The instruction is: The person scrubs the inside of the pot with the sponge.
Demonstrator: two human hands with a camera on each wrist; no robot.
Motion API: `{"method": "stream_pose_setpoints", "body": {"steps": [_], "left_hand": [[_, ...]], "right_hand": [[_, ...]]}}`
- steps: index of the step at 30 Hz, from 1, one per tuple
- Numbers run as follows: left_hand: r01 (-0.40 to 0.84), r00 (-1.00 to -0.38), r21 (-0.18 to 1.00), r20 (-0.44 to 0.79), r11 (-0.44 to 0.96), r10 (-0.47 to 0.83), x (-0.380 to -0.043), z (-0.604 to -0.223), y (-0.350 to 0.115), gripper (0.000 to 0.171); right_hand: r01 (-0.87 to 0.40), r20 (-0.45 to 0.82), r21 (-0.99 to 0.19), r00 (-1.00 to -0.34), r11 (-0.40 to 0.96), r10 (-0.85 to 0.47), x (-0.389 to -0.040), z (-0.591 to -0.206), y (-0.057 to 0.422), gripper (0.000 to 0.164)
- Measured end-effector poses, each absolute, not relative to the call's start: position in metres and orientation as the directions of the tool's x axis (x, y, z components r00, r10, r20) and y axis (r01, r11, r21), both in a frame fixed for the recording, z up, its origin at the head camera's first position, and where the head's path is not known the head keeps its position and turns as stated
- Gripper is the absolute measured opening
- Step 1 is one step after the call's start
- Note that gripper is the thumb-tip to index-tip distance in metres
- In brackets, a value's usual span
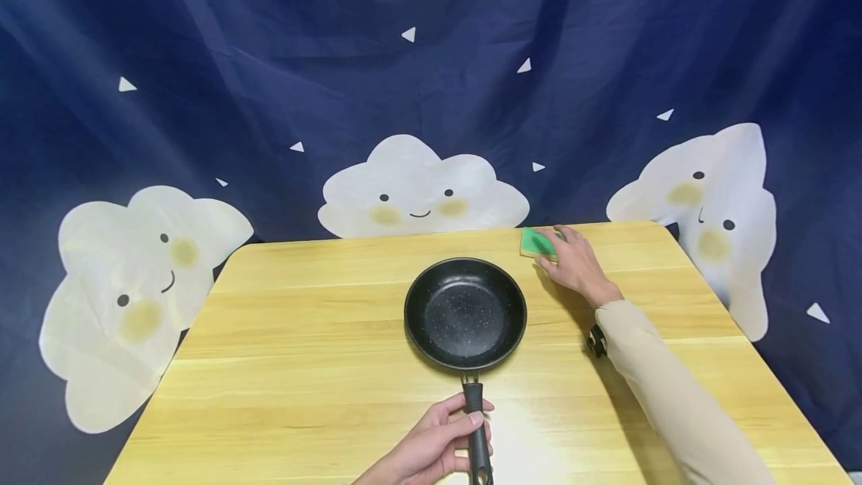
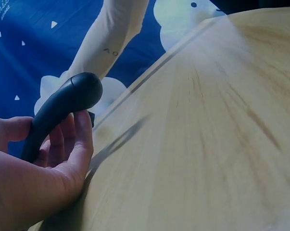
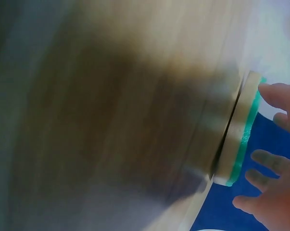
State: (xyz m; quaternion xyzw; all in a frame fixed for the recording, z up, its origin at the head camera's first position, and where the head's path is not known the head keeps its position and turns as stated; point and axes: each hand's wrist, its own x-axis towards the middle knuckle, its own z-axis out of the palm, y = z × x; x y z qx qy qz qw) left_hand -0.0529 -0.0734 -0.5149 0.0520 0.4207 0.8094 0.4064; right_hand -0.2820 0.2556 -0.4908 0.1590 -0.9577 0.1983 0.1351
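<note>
A black frying pan (image 1: 465,314) with a speckled inside lies in the middle of the wooden table. My left hand (image 1: 436,441) holds its black handle (image 2: 58,108), the thumb on one side and fingers curled around the other. Near the table's back edge is a sponge (image 1: 536,243) with a green scouring face on top and a yellowish body (image 3: 236,130). Over it reaches my right hand (image 1: 575,264), fingers spread and only loosely bent. In the right wrist view the thumb is right at the sponge's green edge, while the other fingers extend past its far side.
The pale wooden table (image 1: 303,365) has rounded back corners. Right behind it hangs a dark blue curtain (image 1: 337,58) with white clouds and small triangles. A dark watch-like band (image 1: 596,340) sits at the right sleeve's cuff.
</note>
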Motion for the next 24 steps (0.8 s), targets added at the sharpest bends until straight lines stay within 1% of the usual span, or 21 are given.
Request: {"method": "stream_pose_setpoints", "body": {"steps": [5,8,12,18,24], "left_hand": [[-0.613,-0.669,0.724,-0.26,-0.318,0.696,-0.0532,-0.5145,-0.0737,0.044],[-0.611,-0.672,0.722,-0.258,-0.324,0.694,-0.0529,-0.5151,-0.0737,0.043],[-0.608,-0.676,0.722,-0.254,-0.33,0.692,-0.0526,-0.5156,-0.0735,0.043],[-0.612,-0.672,0.719,-0.253,-0.33,0.696,-0.0529,-0.5159,-0.0726,0.044],[-0.61,-0.676,0.718,-0.25,-0.336,0.693,-0.0523,-0.5165,-0.0723,0.043]], "right_hand": [[-0.314,0.211,-0.326,-0.944,0.892,-0.255,-0.2904,-0.4911,0.2558,0.055],[-0.299,0.175,-0.318,-0.951,0.9,-0.254,-0.2925,-0.4918,0.2563,0.052],[-0.305,0.187,-0.316,-0.948,0.898,-0.256,-0.2928,-0.4934,0.2571,0.05],[-0.337,0.247,-0.297,-0.931,0.893,-0.269,-0.292,-0.4953,0.2581,0.049],[-0.292,0.218,-0.288,-0.947,0.912,-0.234,-0.2893,-0.4953,0.2588,0.049]]}}
